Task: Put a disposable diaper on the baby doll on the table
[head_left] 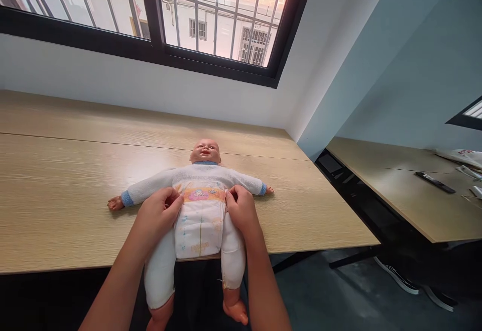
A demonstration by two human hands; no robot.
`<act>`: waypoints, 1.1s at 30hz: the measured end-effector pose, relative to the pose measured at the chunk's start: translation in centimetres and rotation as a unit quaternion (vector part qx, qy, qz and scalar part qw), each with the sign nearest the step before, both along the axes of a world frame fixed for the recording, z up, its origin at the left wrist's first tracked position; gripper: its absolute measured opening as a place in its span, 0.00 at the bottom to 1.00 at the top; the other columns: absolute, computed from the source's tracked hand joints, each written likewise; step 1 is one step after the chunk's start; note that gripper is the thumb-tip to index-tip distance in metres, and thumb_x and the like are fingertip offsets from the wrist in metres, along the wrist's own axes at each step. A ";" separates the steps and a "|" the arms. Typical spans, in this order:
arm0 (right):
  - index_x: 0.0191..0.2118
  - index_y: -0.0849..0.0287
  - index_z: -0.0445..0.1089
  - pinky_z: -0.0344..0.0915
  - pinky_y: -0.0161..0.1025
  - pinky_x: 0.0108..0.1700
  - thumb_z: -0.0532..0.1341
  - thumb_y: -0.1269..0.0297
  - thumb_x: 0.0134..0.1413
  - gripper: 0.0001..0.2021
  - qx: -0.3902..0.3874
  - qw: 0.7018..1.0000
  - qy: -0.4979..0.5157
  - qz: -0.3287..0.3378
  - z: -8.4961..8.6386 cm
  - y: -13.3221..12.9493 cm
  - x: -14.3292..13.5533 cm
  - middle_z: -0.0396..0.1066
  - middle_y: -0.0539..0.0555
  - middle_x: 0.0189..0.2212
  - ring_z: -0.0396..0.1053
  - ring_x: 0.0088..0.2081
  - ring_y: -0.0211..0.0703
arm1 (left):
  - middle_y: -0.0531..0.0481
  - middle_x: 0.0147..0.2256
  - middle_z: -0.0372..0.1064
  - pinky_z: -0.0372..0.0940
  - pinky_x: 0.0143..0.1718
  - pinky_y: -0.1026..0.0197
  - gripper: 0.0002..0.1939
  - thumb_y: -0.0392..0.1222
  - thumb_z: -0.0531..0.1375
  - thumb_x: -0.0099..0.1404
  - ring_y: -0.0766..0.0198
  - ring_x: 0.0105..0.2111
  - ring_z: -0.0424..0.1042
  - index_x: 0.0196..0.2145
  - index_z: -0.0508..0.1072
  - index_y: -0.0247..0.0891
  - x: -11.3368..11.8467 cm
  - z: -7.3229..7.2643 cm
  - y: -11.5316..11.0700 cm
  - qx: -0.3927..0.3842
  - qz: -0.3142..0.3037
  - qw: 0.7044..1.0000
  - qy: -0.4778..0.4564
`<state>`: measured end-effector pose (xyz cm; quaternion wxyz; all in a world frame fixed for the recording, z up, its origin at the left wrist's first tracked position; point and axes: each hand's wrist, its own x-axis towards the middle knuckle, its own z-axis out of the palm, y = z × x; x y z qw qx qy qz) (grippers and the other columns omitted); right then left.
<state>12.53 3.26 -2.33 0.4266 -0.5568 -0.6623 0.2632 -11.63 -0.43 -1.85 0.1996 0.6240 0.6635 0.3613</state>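
Observation:
A baby doll [205, 170] in a white top with blue cuffs lies on its back on the wooden table [75, 170], arms spread and legs hanging over the front edge. Around its hips sits a white diaper [199, 225] with an orange printed waistband. My left hand [160, 213] pinches the waistband's left end, thumb and fingers pressed together. At the opposite end, my right hand [241, 208] grips the diaper's edge in the same way. Both hands rest against the doll's sides, and their fingertips partly hide the diaper's side tabs.
A barred window [222, 14] is set in the wall behind the table. To the right stands a second table [395, 185] with a dark remote-like object [435, 182] and a white bag [461, 156]. Below it, a person's dark shoes [399, 276] show on the floor.

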 end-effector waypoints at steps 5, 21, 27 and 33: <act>0.30 0.56 0.68 0.62 0.40 0.36 0.59 0.60 0.65 0.12 -0.022 0.998 0.064 0.014 -0.3 -0.2 0.4 0.72 0.51 0.29 0.68 0.32 0.44 | 0.51 0.28 0.71 0.61 0.32 0.60 0.16 0.54 0.57 0.67 0.58 0.30 0.69 0.30 0.71 0.40 0.1 0.0 -0.1 0.000 0.005 1.000 -0.012; 0.28 0.55 0.61 0.60 0.40 0.37 0.57 0.60 0.64 0.12 -0.049 0.998 0.046 -0.001 -1.1 0.6 0.2 0.69 0.51 0.28 0.66 0.32 0.44 | 0.52 0.30 0.72 0.62 0.34 0.58 0.17 0.58 0.57 0.68 0.57 0.32 0.71 0.31 0.70 0.42 0.0 -1.4 0.3 0.000 0.017 1.000 -0.011; 0.30 0.54 0.60 0.65 0.38 0.31 0.55 0.60 0.64 0.10 -0.114 0.979 0.164 -0.050 -2.9 0.3 1.9 0.71 0.51 0.27 0.73 0.30 0.46 | 0.51 0.31 0.72 0.61 0.34 0.57 0.17 0.57 0.57 0.69 0.57 0.32 0.71 0.31 0.70 0.42 0.0 -1.5 0.0 0.011 0.015 1.000 0.001; 0.28 0.54 0.61 0.62 0.39 0.31 0.57 0.63 0.62 0.10 -0.140 0.979 0.038 -0.141 -4.9 0.2 5.5 0.72 0.53 0.24 0.73 0.28 0.48 | 0.51 0.33 0.73 0.63 0.35 0.57 0.17 0.57 0.57 0.68 0.56 0.34 0.72 0.33 0.71 0.42 -0.2 -2.1 -0.1 0.014 0.026 0.999 -0.023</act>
